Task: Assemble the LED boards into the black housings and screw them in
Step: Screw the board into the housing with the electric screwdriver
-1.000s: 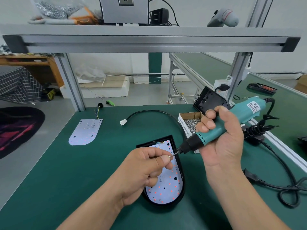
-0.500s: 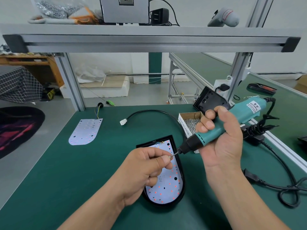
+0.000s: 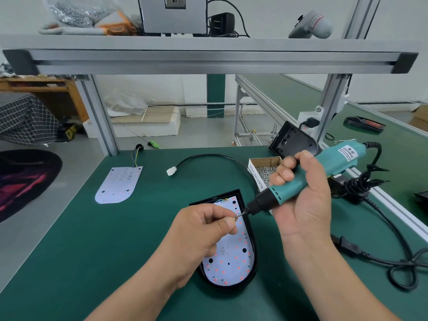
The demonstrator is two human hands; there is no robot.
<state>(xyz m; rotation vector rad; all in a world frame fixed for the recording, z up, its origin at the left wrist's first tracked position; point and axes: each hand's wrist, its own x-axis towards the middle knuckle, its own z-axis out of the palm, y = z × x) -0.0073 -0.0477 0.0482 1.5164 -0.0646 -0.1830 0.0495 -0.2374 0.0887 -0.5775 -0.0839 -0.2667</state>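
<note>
On the green bench [image 3: 92, 262], a black housing [image 3: 253, 258] lies with an LED board [image 3: 231, 265] marked "12V" seated inside it. The right hand [image 3: 303, 205] grips a teal screwdriver [image 3: 328, 167] whose label seems to read "KEENWISE", beside a screw box [image 3: 256, 177] printed "SPRING BALANCER". The left hand [image 3: 199, 232] pinches a small screw [image 3: 234, 218] at the bit's tip, above the board.

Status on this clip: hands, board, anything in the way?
Left hand pinches screw at driver bit. Right hand grips driver. Board sits in housing. Left hand covers part of board; nothing else in the way.
</note>
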